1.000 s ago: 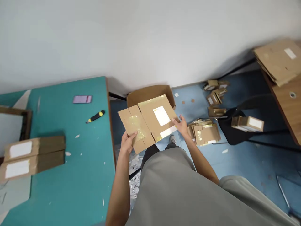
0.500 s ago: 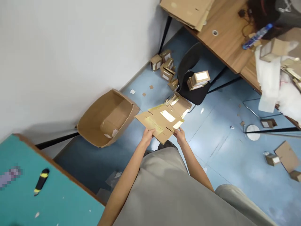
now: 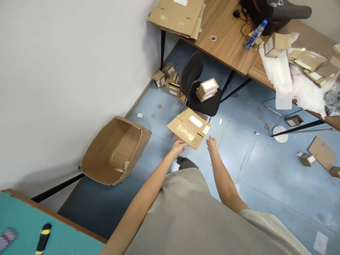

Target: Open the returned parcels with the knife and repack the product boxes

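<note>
A flattened cardboard box [image 3: 189, 128] with white labels and strips of yellowish tape lies in front of the black chair, over other cardboard partly hidden beneath it. My left hand [image 3: 178, 147] is by its near edge, fingers stretched out and apart; whether they still touch the cardboard I cannot tell. Just off the right corner is my right hand [image 3: 211, 142], holding nothing, with its fingers loosely extended. On the seat of the chair [image 3: 193, 76] small labelled boxes [image 3: 208, 88] are stacked.
A large open carton [image 3: 106, 148] stands left by the wall. Small boxes [image 3: 170, 79] cluster behind the chair. Flattened cardboard [image 3: 177, 14], a bottle [image 3: 255, 34] and white packing sheets [image 3: 283, 83] lie on the wooden table [image 3: 225, 51]. A black-and-yellow cutter [image 3: 44, 238] rests on the teal table [image 3: 66, 235].
Half a second ago both hands gripped the flattened box. Now it lies farther forward over the other cardboard, the right hand has come away and the left hand's fingers have opened. The view has shifted.
</note>
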`<state>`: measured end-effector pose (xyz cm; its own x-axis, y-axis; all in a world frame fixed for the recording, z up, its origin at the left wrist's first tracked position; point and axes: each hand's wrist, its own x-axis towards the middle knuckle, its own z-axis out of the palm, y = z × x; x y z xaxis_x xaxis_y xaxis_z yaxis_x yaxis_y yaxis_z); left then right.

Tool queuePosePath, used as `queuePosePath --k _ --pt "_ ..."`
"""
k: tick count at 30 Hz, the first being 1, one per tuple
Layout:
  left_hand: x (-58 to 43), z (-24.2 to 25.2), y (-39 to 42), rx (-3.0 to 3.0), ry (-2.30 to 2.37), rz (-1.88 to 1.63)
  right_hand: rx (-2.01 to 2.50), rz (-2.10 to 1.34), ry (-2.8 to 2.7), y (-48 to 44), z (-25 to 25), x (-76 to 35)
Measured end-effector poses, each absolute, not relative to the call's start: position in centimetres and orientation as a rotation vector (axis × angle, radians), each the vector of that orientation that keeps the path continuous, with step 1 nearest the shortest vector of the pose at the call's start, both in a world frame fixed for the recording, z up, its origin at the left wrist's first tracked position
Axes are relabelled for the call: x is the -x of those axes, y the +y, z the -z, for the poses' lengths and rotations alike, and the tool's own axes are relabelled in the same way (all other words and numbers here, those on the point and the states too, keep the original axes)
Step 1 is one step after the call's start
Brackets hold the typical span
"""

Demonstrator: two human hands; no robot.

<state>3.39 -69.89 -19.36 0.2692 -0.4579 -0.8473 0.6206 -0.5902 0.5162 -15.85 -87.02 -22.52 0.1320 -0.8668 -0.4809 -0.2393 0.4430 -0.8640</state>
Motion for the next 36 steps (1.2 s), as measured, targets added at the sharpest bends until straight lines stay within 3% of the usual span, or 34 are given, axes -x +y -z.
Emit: queuePosePath --k 13,21,36 --pt "-2.1 18.2 -64.5 -1.654 0.215 1.545 1.075 0.410 1.421 -83.6 23.3 12.2" --pt "-4.5 15.3 -60.8 -1.444 0.285 1.295 1.252 0.070 1.042 -78.1 21.1 6.4" --pt "-2.7 13.0 -46.2 -1.231 0.708 0.605 1.589 -0.437 0.507 -72.7 18.3 -1.0"
